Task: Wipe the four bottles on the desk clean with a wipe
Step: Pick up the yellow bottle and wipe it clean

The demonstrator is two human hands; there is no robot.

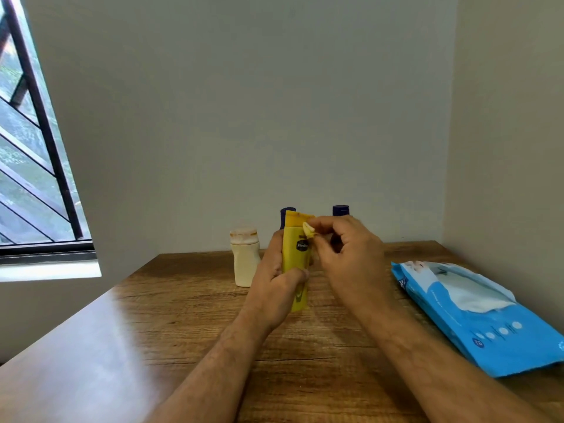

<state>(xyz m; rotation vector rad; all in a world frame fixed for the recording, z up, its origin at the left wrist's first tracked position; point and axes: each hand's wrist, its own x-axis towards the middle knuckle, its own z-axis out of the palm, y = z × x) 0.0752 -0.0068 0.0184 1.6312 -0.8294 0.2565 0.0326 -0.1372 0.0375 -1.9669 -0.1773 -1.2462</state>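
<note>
My left hand (276, 280) grips a yellow lotion bottle (295, 254) upright above the wooden desk (189, 325). My right hand (345, 254) pinches a small folded wipe (309, 231) against the bottle's upper part near its cap. A cream bottle (243, 257) stands on the desk to the left. Behind my hands two blue-capped bottles show only their tops, one (287, 212) behind the yellow bottle and one (340, 210) further right.
A blue pack of wipes (476, 319) lies on the desk's right side, its flap open with a white wipe sticking out. Walls close in behind and to the right. A barred window (33, 148) is on the left.
</note>
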